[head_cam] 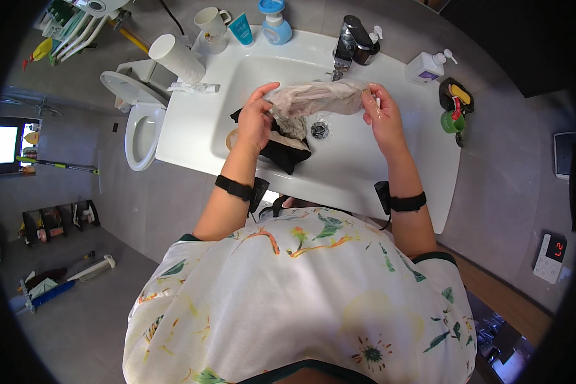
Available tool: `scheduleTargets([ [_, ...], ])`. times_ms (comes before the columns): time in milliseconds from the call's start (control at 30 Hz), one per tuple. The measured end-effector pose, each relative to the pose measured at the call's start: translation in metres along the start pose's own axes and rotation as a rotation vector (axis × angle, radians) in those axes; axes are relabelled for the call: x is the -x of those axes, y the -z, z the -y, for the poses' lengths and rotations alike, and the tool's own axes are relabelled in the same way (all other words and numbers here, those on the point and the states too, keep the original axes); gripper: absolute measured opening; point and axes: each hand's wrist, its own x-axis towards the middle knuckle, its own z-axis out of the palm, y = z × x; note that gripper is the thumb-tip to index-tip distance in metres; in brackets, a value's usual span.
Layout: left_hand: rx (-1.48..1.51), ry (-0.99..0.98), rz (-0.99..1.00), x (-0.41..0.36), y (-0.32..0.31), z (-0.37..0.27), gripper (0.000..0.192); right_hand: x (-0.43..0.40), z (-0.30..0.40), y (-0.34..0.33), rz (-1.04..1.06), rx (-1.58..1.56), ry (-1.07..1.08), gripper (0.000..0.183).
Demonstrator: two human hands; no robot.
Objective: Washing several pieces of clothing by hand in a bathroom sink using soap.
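Observation:
A wet, pale pinkish cloth (320,98) is stretched sideways between my two hands above the white washbasin (360,153). My left hand (259,117) grips its left end, and my right hand (382,109) grips the right end. The dark chrome faucet (346,45) stands just behind the cloth, whose top edge lies by the spout. Below my left hand, a black cloth (288,154) and a crumpled greyish cloth (294,126) lie in the basin, left of the metal drain (319,129). Water glistens around the drain.
Along the back rim stand a mug (210,20), a teal tube (241,30), a blue foam pump bottle (275,29) and a white pump bottle (427,66). A paper roll (176,57) and a white tube (194,87) lie left; a green cup (452,122) is right. A toilet (145,129) stands beyond.

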Motion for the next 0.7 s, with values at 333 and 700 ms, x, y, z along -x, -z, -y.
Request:
scheduleTargets([
  [333,-0.558,0.377,0.441,0.022,-0.045,0.092,0.04,-0.012,-0.055,0.002,-0.075,-0.207,-0.168,0.015],
  [700,-1.301,0.356,1.115,-0.072,-0.129,0.211,0.074,-0.041,-0.102,0.046,-0.165,-0.298,-0.233,0.015],
])
